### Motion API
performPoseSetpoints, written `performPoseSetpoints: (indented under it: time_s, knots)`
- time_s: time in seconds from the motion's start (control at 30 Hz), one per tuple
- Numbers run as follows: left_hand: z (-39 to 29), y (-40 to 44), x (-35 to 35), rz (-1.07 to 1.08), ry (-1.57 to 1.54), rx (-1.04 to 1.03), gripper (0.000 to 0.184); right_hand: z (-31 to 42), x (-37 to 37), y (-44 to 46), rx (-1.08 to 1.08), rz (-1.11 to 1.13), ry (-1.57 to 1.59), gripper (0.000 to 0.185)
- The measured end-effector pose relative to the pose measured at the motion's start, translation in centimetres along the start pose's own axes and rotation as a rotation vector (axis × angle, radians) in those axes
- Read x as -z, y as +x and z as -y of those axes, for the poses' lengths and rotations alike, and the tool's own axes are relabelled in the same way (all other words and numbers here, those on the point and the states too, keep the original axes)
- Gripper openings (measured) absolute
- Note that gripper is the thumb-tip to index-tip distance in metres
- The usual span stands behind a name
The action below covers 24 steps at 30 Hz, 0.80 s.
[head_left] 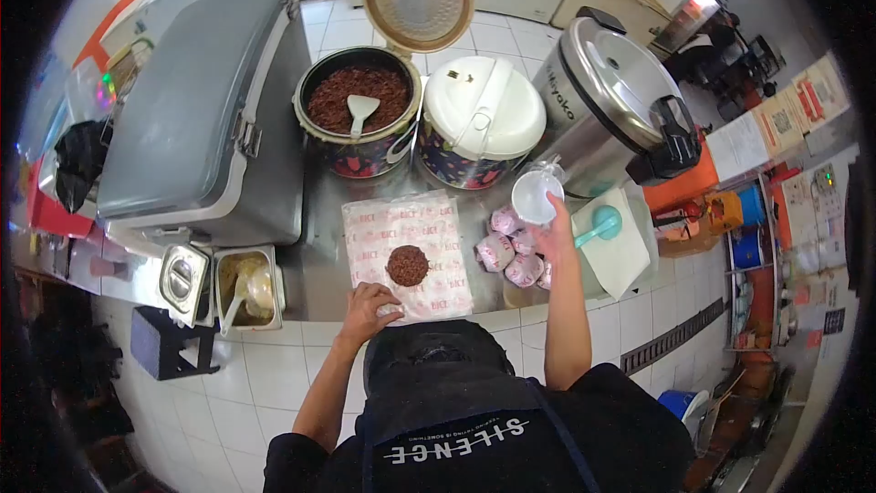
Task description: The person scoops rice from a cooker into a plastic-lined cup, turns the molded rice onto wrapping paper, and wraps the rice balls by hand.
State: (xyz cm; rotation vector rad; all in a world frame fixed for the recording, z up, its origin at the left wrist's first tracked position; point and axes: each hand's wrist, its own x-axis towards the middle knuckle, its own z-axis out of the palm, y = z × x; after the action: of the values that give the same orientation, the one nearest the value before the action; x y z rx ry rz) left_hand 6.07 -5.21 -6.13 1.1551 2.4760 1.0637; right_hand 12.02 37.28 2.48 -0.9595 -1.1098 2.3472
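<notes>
My left hand (370,310) is at the near left edge of a stack of printed wrapping paper (370,242), its curled fingers closed on the edge. On that paper sits a round, flat-topped mound of reddish-brown rice (407,267). Off to the right, my right hand (553,233) grips a small clear plastic cup (534,199), its round opening facing up toward me. Just below and left of the cup, several wrapped paper parcels (495,253) are piled. Close to my right wrist, a turquoise rice paddle (598,225) rests on white paper (618,260).
An open rice cooker (342,148) holds brown rice and a white paddle (361,111). Beside it stand a closed white-lidded cooker (481,105) and a large steel cooker (607,96). A grey cooler box (196,100) and a steel food pan (248,288) with a ladle are on the left.
</notes>
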Motion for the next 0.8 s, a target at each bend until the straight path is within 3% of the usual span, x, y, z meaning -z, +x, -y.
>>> performPoseSetpoints:
  time_s: [0.1, 0.2, 0.3, 0.4, 0.47, 0.53, 0.6, 0.7, 0.73, 0.8]
  knots:
    - [0.9, 0.4, -0.4, 0.034, 0.003, -0.020, 0.018, 0.7, 4.1, 5.7, 0.062, -0.434, -0.436, 0.050]
    - [1.1, 0.6, -0.6, 0.029, 0.041, -0.023, 0.015, -1.9, 14.5, 15.2, 0.074, -0.432, -1.013, 0.048]
    - [2.1, 0.6, -1.4, -0.030, -0.046, -0.023, 0.014, 1.0, 5.1, 7.0, 0.287, -0.624, -1.438, 0.044]
    - [0.7, 1.2, -0.1, -0.066, -0.061, -0.011, 0.012, -0.9, -0.5, 1.2, 1.097, -0.606, -1.454, 0.044]
    - [-0.2, 2.0, 0.9, -0.059, -0.007, -0.006, 0.012, -3.9, -3.6, -3.3, 0.781, -0.014, -1.143, 0.046]
    - [-0.5, 2.8, 1.2, -0.068, -0.023, 0.009, 0.013, -9.3, -4.0, -6.3, 0.650, 0.522, -1.123, 0.050]
    - [0.0, 3.5, 1.2, -0.042, -0.047, -0.001, 0.016, -10.6, -6.4, -9.3, 0.999, 0.752, -1.475, 0.037]
    - [-0.4, 3.9, 2.2, -0.021, -0.060, -0.034, 0.015, -14.3, -3.1, -7.5, 0.733, 0.660, -1.639, 0.023]
    - [-1.4, 3.6, 3.1, -0.044, -0.018, -0.056, 0.015, -13.2, -3.6, -8.1, 0.768, 0.627, -1.660, 0.013]
    - [-2.3, 2.8, 4.0, -0.040, 0.054, -0.108, 0.018, -13.0, -2.7, -8.1, 0.804, 0.694, -1.629, 0.012]
